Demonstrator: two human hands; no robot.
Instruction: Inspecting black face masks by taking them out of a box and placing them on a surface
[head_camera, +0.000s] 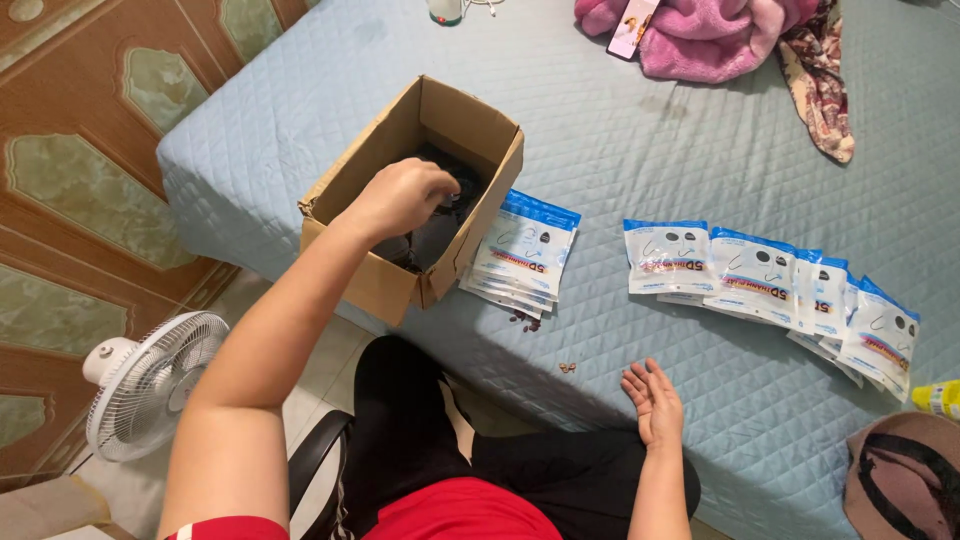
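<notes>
My left hand (400, 195) reaches down into an open cardboard box (470, 125) on the blue quilted bed, its fingers curled among dark items (440, 235) inside; whether it grips one I cannot tell. Leaning against the box's right side is a stack of white-and-blue pouches (525, 250). My right hand (652, 400) rests palm-up and empty at the bed's near edge, fingers apart. Farther right, a fanned row of several similar pouches (770, 275) lies on the bed.
The blue quilted mattress (620, 130) fills most of the view. A pink blanket (710, 35) and patterned cloth lie at the far edge. A white floor fan (145, 380) stands at lower left. Small dark bits (527, 320) lie near the stack. A brown cap (905, 480) sits at the lower right.
</notes>
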